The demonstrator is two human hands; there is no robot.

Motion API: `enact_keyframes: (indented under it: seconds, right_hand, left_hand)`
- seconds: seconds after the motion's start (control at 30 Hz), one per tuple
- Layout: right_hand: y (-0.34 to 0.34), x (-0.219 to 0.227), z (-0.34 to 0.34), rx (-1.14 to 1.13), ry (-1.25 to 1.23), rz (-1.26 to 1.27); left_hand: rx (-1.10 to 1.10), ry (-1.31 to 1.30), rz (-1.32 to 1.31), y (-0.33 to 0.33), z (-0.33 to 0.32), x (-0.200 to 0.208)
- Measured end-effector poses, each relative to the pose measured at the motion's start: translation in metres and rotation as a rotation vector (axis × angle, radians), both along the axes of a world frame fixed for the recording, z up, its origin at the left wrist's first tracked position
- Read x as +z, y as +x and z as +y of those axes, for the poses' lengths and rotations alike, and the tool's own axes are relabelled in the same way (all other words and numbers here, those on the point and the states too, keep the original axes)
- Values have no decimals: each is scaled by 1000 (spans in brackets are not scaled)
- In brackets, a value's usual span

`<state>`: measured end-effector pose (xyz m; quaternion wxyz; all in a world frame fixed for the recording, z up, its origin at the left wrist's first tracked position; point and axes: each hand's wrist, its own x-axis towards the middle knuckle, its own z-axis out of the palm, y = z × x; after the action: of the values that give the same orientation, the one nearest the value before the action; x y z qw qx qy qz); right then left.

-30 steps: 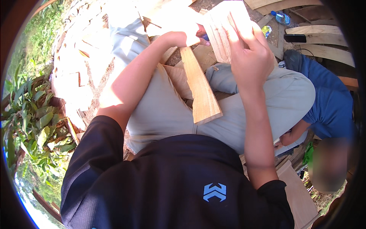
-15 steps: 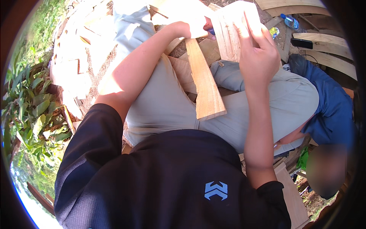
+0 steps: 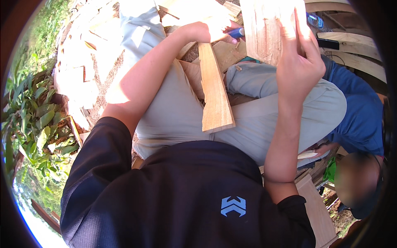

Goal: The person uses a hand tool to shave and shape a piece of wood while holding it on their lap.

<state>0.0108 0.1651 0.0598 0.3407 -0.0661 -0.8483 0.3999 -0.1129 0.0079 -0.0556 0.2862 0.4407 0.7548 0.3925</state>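
Note:
My left hand (image 3: 213,32), partly washed out by glare, is closed around a blue handle-like thing (image 3: 236,33) whose working end is hidden. A long, tapering wooden strip (image 3: 215,91) lies over my lap, its wide end toward me. Its far end reaches my left hand; whether the fingers also grip it, I cannot tell. Raised at the upper right, a pale rectangular wood piece (image 3: 262,35) with rough grain is gripped in my right hand (image 3: 301,62), fingers against its face. The blue thing's tip sits close to the piece's left edge.
Wood offcuts (image 3: 231,58) lie beyond my legs. Curved planks (image 3: 357,53), a dark phone-like object (image 3: 328,44) and a plastic bottle (image 3: 315,20) are at the upper right. A person in blue (image 3: 357,107) sits close on my right. Leafy plants (image 3: 37,111) border the left.
My right hand and the wood piece have moved right and slightly away from my left hand, showing more of the blue thing. The strip's near end has shifted a little left.

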Motion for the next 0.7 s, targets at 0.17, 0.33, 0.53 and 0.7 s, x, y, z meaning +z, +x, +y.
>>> enact_keyframes:
  seconds: [0.17, 0.33, 0.53, 0.7]
  right_hand:
    - [2, -3, 3, 10, 49, -12]
    - [0, -3, 3, 32, 83, 20]
    - [2, -6, 6, 34, 92, -20]
    - [3, 5, -4, 23, 133, 5]
  left_hand:
    - [22, 8, 17, 1, 0, -1]
    - [40, -36, -10, 5, -1, 2]
    - [28, 16, 32, 3, -3, -4]
    - [-27, 6, -65, -2, -5, -2]
